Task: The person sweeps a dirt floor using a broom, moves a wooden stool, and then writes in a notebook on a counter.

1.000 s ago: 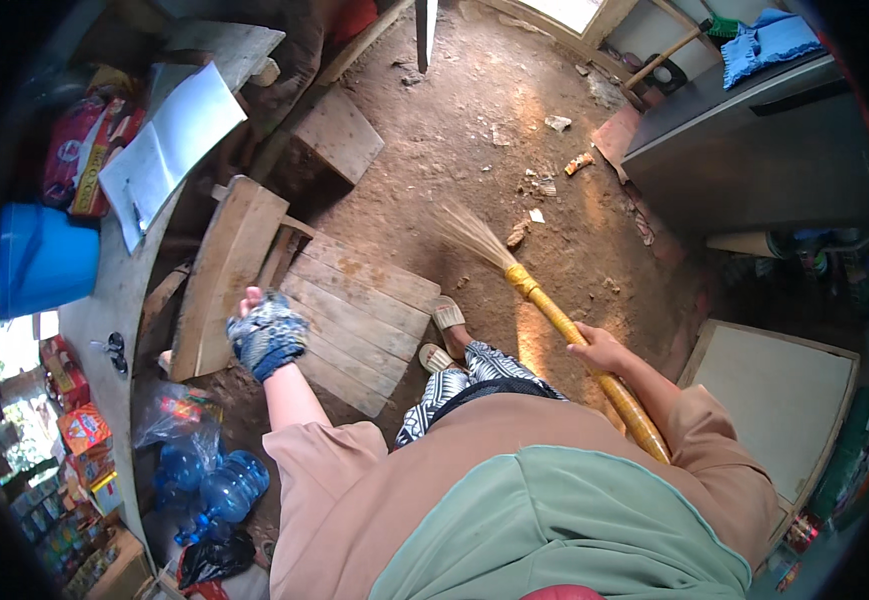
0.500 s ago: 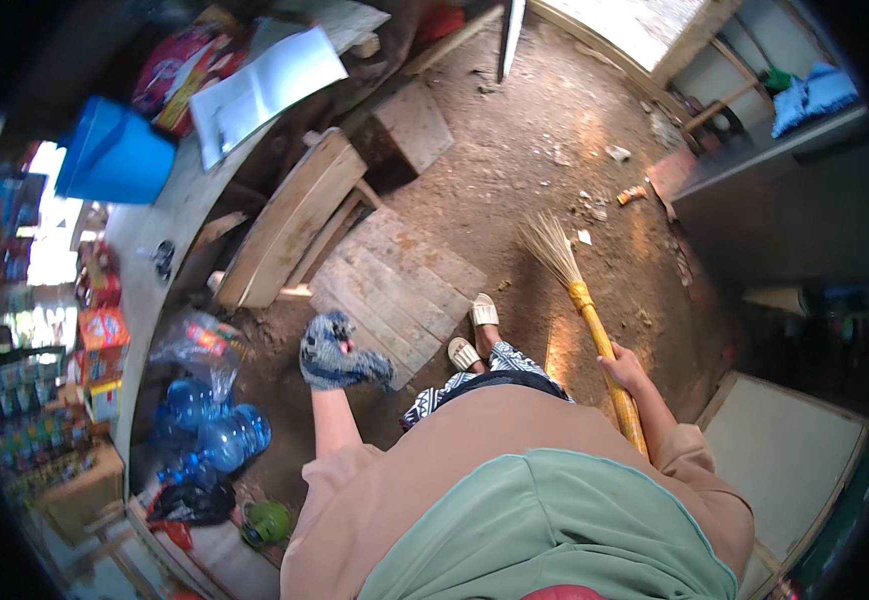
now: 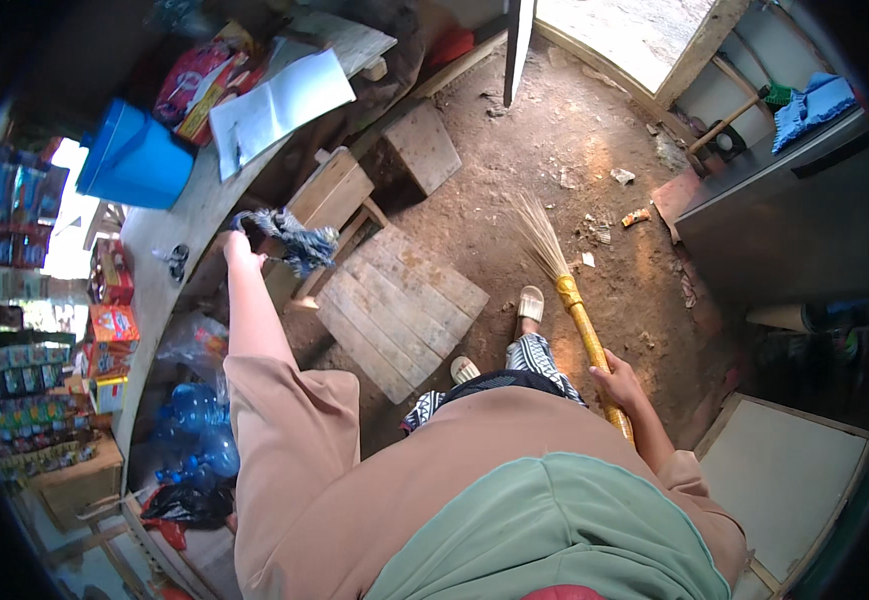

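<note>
Cloth (image 3: 289, 238), a blue-and-white rag, is hanging from my left hand (image 3: 239, 243), which I am stretching far out toward the edge of the counter (image 3: 179, 225); my fingers are closing round one end of it, and the rest is drooping over the small wooden stool (image 3: 339, 195) beside that edge. My right hand (image 3: 616, 385) is staying low at my side, fingers wrapping the yellow handle of the broom (image 3: 569, 305), whose straw head is resting on the dirt floor (image 3: 514, 160) just past my sandalled feet. A slatted wooden pallet (image 3: 399, 305) is lying on the floor by my feet. On the counter a blue tub (image 3: 134, 158) and a sheet of white paper (image 3: 279, 100) are sitting near its far end. Scraps of litter are dotting the floor toward the doorway. My own body is hiding the floor beneath me, and the shelves at the left rim are too warped to read clearly.
</note>
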A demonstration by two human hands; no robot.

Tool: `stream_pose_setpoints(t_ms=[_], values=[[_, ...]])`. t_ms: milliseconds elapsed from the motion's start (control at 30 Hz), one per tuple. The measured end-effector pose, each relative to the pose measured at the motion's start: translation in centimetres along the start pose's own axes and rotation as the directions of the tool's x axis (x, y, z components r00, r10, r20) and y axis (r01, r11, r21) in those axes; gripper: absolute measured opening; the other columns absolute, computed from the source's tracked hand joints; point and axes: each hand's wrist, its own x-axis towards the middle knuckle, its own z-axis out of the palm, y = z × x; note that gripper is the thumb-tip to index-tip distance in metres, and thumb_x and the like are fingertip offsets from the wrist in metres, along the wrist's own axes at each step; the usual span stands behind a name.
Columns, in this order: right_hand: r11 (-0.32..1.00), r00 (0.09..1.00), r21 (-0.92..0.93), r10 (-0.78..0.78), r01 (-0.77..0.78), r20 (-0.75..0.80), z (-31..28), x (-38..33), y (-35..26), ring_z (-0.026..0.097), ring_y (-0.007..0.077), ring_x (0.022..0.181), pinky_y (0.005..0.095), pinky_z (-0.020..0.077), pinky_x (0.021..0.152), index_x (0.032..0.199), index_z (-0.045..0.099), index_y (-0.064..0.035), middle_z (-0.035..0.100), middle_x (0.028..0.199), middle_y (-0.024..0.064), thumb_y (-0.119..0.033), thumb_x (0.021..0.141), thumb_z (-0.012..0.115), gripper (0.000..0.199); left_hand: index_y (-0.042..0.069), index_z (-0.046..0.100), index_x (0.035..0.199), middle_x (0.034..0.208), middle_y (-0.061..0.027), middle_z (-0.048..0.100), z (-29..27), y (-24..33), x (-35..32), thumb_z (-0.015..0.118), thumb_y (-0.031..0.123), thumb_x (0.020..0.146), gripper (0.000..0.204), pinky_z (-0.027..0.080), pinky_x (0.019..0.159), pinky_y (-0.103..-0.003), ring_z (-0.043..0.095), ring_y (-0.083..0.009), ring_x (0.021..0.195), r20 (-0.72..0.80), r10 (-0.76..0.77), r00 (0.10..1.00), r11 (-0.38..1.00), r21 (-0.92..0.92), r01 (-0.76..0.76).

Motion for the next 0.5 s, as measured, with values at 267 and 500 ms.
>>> stream_pose_setpoints(t_ms=[267,500], values=[[0.997,0.984,0.074,-0.014,0.001,0.178,-4.8,13.9,-5.0,0.051,0.0096,0.061,0.0278,0.0444,0.057,0.116,0.049,-0.0093,0.054,0.072,0.0004,-0.019,0.082,0.056,0.035,-0.002,0.052,0.111,0.108,-0.0129,0.056,4.0,-4.3,-0.5,0.053,0.024,0.081,0.040,0.039,0.089,-0.033,0.052,-0.0208,0.101,0.089,0.214,0.973,0.949,0.217,-0.229],[0.950,0.959,-0.299,0.167,-0.094,0.229,-8.9,34.1,-5.8,0.059,0.0220,0.091,0.0342,0.0449,0.078,0.107,0.059,-0.0067,0.062,0.098,0.0120,-0.031,0.075,0.062,0.040,-0.002,0.029,0.130,0.134,-0.0245,0.028,5.8,-6.6,-4.1,0.055,0.039,0.081,0.069,0.026,0.101,-0.039,0.030,-0.0340,0.123,-0.199,0.528,0.826,0.696,0.658,-0.286]])
